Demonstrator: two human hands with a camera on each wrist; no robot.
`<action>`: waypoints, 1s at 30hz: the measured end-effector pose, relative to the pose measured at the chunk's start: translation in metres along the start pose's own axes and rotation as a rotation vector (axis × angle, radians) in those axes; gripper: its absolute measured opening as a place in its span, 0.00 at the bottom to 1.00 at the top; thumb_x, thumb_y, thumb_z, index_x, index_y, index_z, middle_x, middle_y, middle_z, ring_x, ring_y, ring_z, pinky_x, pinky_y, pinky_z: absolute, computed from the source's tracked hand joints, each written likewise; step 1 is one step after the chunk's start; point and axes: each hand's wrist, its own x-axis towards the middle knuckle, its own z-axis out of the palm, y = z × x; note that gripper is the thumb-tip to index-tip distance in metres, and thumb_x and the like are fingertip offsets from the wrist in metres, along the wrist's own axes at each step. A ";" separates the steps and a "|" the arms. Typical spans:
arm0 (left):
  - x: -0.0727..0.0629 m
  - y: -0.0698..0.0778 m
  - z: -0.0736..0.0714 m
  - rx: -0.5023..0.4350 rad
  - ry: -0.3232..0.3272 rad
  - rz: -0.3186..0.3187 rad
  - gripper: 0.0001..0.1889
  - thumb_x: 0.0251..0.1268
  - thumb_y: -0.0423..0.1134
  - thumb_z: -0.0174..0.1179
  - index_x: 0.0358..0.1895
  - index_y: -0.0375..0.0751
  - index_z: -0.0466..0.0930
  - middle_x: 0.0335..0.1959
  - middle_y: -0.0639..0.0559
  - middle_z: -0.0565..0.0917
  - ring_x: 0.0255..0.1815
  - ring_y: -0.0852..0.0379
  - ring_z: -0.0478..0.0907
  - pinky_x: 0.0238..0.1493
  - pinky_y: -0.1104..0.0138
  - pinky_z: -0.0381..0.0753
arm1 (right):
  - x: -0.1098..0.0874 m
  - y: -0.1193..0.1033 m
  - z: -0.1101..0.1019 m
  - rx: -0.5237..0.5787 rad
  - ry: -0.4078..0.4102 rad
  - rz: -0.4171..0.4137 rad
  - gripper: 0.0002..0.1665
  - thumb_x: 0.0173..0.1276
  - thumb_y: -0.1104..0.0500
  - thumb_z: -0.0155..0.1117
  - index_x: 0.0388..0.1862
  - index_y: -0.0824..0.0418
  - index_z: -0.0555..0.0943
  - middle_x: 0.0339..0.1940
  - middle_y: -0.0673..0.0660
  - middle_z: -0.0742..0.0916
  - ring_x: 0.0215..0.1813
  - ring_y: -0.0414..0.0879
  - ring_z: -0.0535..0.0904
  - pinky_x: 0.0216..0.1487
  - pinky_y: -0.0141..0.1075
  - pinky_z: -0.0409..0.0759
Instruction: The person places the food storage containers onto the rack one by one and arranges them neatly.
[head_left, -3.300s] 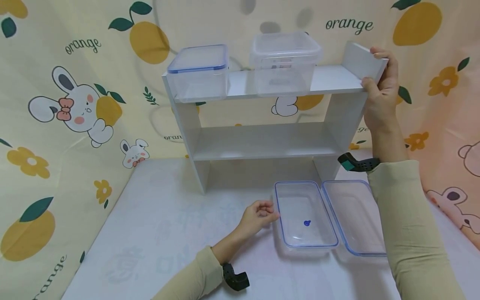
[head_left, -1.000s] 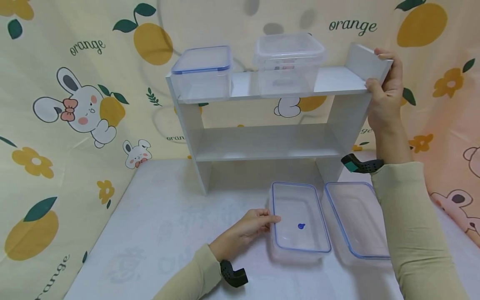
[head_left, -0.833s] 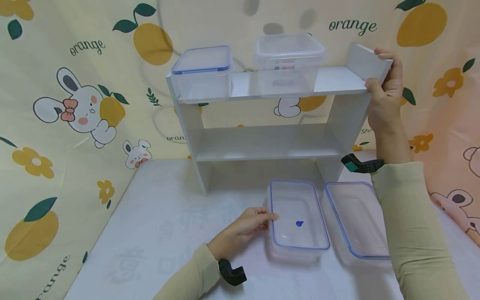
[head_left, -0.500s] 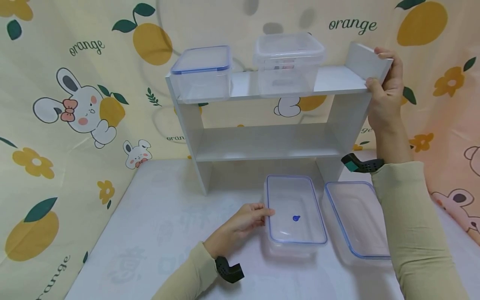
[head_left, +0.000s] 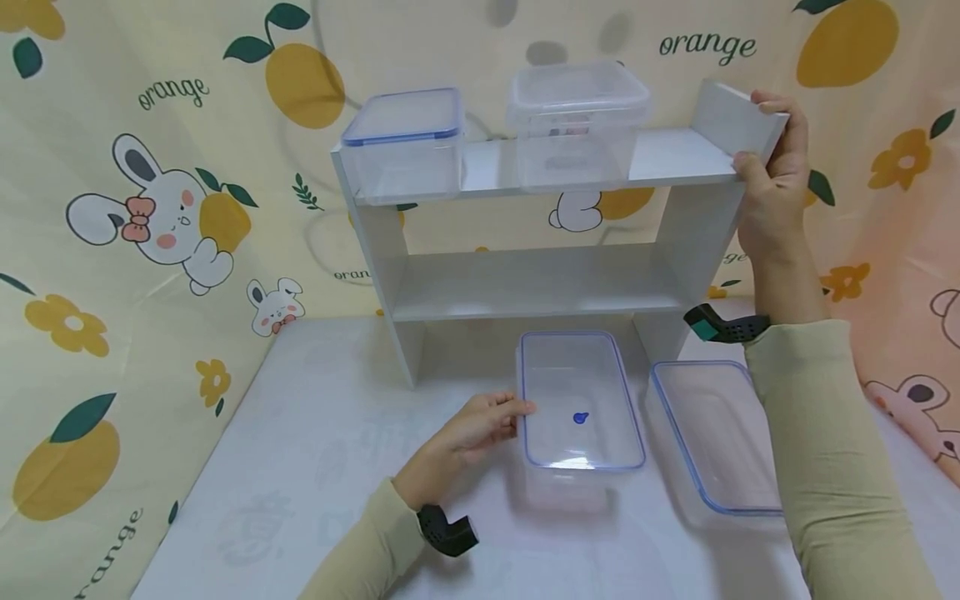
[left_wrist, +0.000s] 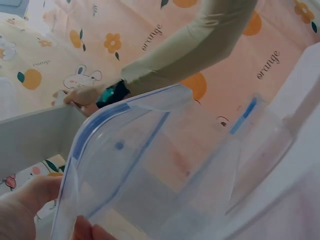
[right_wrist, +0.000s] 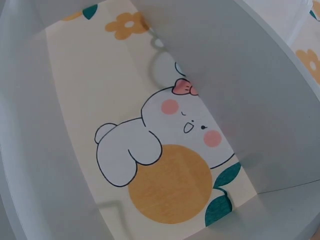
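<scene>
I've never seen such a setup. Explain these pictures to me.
There's no machine here, just a person's two bare hands. The wide picture looks down from the head; the others come from each wrist. The left hand pinches the edge of a clear, rectangular, blue-rimmed plastic box. The right hand grips the upright end of a white shelf unit. A second blue-rimmed box lies on the white table. On top of the unit stand a third blue-rimmed box and a colourless plastic box.
</scene>
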 end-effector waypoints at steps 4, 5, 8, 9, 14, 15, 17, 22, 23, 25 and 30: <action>-0.005 0.008 -0.005 0.000 -0.014 0.026 0.02 0.63 0.35 0.57 0.33 0.43 0.77 0.26 0.62 0.80 0.30 0.65 0.74 0.37 0.75 0.76 | 0.001 0.000 0.000 0.003 -0.006 -0.004 0.27 0.62 0.77 0.44 0.55 0.55 0.68 0.68 0.51 0.70 0.69 0.48 0.62 0.78 0.42 0.59; -0.006 0.010 -0.006 -0.002 -0.019 0.032 0.02 0.63 0.35 0.56 0.32 0.43 0.76 0.26 0.63 0.80 0.30 0.66 0.74 0.37 0.75 0.76 | 0.001 0.000 0.001 0.005 -0.007 -0.003 0.27 0.62 0.77 0.44 0.56 0.55 0.68 0.68 0.51 0.70 0.69 0.48 0.62 0.78 0.43 0.59; -0.010 0.015 -0.011 -0.004 -0.031 0.055 0.03 0.64 0.35 0.55 0.32 0.45 0.76 0.27 0.63 0.81 0.30 0.67 0.74 0.37 0.75 0.76 | 0.001 0.000 0.001 0.009 -0.009 -0.002 0.27 0.62 0.77 0.44 0.56 0.54 0.68 0.68 0.51 0.70 0.69 0.48 0.62 0.78 0.43 0.59; -0.011 0.017 -0.012 -0.003 -0.033 0.061 0.03 0.64 0.35 0.55 0.32 0.45 0.76 0.27 0.63 0.81 0.31 0.67 0.75 0.38 0.75 0.76 | 0.001 -0.001 0.001 0.010 -0.008 -0.002 0.27 0.62 0.78 0.44 0.55 0.54 0.68 0.68 0.51 0.70 0.69 0.48 0.62 0.78 0.43 0.59; -0.015 0.022 -0.017 0.006 -0.041 0.077 0.05 0.64 0.36 0.55 0.39 0.39 0.77 0.30 0.62 0.82 0.32 0.66 0.77 0.38 0.75 0.78 | 0.000 -0.001 0.001 0.008 -0.001 0.005 0.27 0.63 0.78 0.43 0.55 0.54 0.68 0.68 0.51 0.70 0.69 0.48 0.62 0.78 0.42 0.59; -0.016 0.023 -0.017 0.008 -0.043 0.075 0.06 0.64 0.36 0.55 0.40 0.38 0.77 0.31 0.61 0.83 0.33 0.66 0.77 0.38 0.75 0.79 | 0.000 -0.001 0.001 0.008 -0.001 0.005 0.27 0.63 0.78 0.43 0.55 0.54 0.68 0.69 0.51 0.70 0.69 0.48 0.62 0.78 0.42 0.59; -0.018 0.025 -0.017 0.008 -0.048 0.074 0.08 0.64 0.36 0.55 0.42 0.37 0.77 0.31 0.61 0.83 0.33 0.66 0.78 0.39 0.75 0.79 | 0.000 -0.001 0.001 0.011 -0.002 0.004 0.27 0.63 0.78 0.44 0.55 0.54 0.68 0.69 0.51 0.70 0.69 0.48 0.61 0.77 0.42 0.59; -0.025 0.030 -0.018 0.000 -0.079 0.090 0.09 0.64 0.37 0.56 0.43 0.37 0.76 0.32 0.61 0.83 0.32 0.66 0.78 0.37 0.76 0.80 | 0.000 -0.001 0.002 0.017 -0.005 0.004 0.27 0.63 0.78 0.43 0.55 0.55 0.68 0.69 0.51 0.70 0.69 0.48 0.61 0.77 0.41 0.60; -0.027 0.031 -0.018 -0.001 -0.086 0.095 0.10 0.64 0.37 0.56 0.44 0.36 0.76 0.32 0.61 0.83 0.32 0.67 0.77 0.37 0.76 0.80 | 0.000 -0.001 0.002 0.018 -0.006 0.006 0.27 0.63 0.78 0.43 0.55 0.55 0.68 0.69 0.51 0.70 0.69 0.48 0.61 0.77 0.41 0.60; -0.030 0.034 -0.018 -0.003 -0.090 0.102 0.12 0.64 0.37 0.56 0.47 0.33 0.75 0.32 0.61 0.83 0.32 0.66 0.77 0.37 0.76 0.80 | -0.001 -0.001 0.003 0.022 -0.009 0.011 0.27 0.64 0.78 0.43 0.56 0.55 0.68 0.68 0.50 0.70 0.69 0.48 0.61 0.78 0.40 0.61; -0.038 0.041 -0.018 0.033 -0.077 0.108 0.18 0.64 0.37 0.56 0.52 0.28 0.72 0.34 0.60 0.83 0.33 0.65 0.78 0.39 0.76 0.81 | -0.001 -0.002 0.002 0.022 0.006 0.014 0.26 0.64 0.78 0.43 0.56 0.55 0.68 0.69 0.50 0.71 0.69 0.48 0.62 0.78 0.40 0.61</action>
